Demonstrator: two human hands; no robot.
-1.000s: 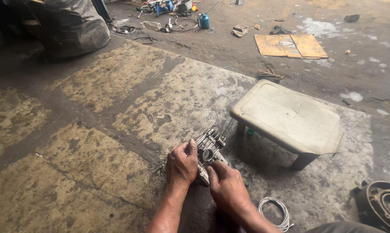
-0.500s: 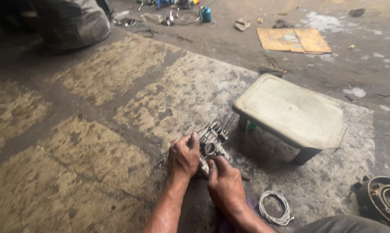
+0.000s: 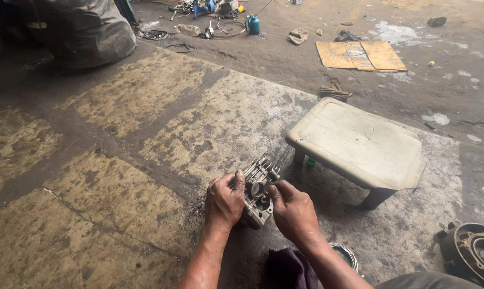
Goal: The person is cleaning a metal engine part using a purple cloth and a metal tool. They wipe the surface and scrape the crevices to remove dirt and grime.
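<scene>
A small finned metal engine part [image 3: 259, 184], grey and greasy with a round opening on its top face, stands on the stained concrete floor. My left hand [image 3: 225, 202] is wrapped around its left side, thumb on the top edge. My right hand [image 3: 294, 211] grips its right side, with fingers curled over the upper face near the round opening. Both hands are dirty with grease. The lower part of the piece is hidden behind my hands.
A low, worn plastic stool [image 3: 359, 144] stands just right of the part. A coil of white wire [image 3: 346, 254] lies by my right forearm, and a round dark motor housing [image 3: 472, 254] sits at lower right. Flattened cardboard [image 3: 359, 55], scattered tools [image 3: 209, 21] and a grey sack [image 3: 86, 32] lie farther off.
My right hand has moved up from the part's lower end onto its right side and top face. The left hand keeps its hold. The view shifted slightly.
</scene>
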